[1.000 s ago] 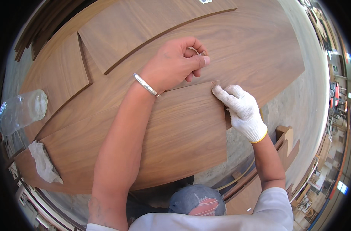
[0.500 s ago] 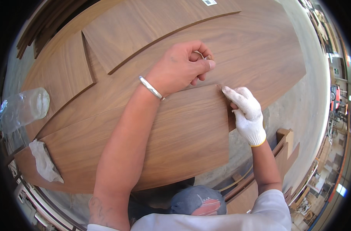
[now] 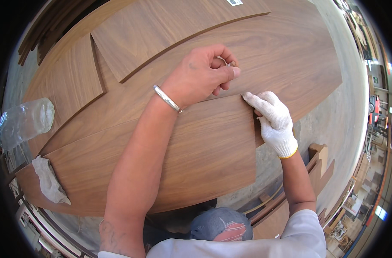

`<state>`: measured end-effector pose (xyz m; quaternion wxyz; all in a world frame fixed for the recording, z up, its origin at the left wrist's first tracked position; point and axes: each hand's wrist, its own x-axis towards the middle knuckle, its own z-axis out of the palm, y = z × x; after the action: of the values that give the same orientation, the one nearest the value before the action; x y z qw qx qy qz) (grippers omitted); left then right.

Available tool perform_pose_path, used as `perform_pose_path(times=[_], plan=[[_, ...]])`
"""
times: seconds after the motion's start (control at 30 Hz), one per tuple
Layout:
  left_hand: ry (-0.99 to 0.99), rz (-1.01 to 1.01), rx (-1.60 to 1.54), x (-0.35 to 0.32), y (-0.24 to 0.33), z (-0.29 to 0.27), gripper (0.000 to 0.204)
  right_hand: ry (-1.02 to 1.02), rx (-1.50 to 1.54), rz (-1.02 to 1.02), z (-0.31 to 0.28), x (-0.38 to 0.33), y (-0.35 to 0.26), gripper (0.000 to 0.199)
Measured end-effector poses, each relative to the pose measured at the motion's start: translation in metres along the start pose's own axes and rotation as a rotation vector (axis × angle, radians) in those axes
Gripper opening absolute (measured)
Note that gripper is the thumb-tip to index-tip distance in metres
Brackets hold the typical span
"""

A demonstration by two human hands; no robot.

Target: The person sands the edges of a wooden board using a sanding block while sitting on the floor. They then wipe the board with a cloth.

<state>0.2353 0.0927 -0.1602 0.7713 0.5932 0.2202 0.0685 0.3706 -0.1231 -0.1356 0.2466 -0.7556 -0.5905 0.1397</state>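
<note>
We observe the left hand [image 3: 202, 73], ungloved, above the middle of a large wood-grain board [image 3: 286, 56], thumb and forefinger pressed together on a small brown piece [image 3: 233, 64]; its exact kind is too small for us to tell. A silver bangle [image 3: 167, 99] circles that wrist. We record the right hand [image 3: 274, 118] in a white knit glove with a yellow-edged cuff, its fingers bent and close together, a fingertip touching the far right corner of the near wood-grain panel [image 3: 209, 146]. Whether it pinches the edge from below, we cannot tell. The near panel lies nearest the body, overlapping the large board, with the left forearm crossing over it. Beyond the left hand we see a rectangular panel [image 3: 174, 32] bearing a white label [image 3: 234, 2], and left of that a smaller panel [image 3: 71, 77]. At far left we note a clear container [image 3: 28, 122], upright or lying we cannot tell, and near it a crumpled whitish cloth [image 3: 50, 180] on the near panel's left end. Lower right, brown wooden pieces [image 3: 318, 163] rest by the grey floor [image 3: 333, 116].
</note>
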Motion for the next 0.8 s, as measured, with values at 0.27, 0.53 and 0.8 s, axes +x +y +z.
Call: perform_pose_path(times=[0.27, 0.53, 0.8], plan=[[-0.008, -0.004, -0.023, 0.001, -0.001, -0.001, 0.016, -0.103, -0.008, 0.019, -0.008, 0.001, 0.000, 0.061], [0.010, -0.022, 0.004, -0.002, 0.003, 0.000, 0.015, -0.184, 0.009, 0.013, -0.010, -0.010, -0.004, 0.062], [-0.003, -0.007, 0.014, -0.001, 0.003, 0.000, 0.016, 0.013, 0.226, 0.117, -0.002, -0.029, 0.000, 0.068]])
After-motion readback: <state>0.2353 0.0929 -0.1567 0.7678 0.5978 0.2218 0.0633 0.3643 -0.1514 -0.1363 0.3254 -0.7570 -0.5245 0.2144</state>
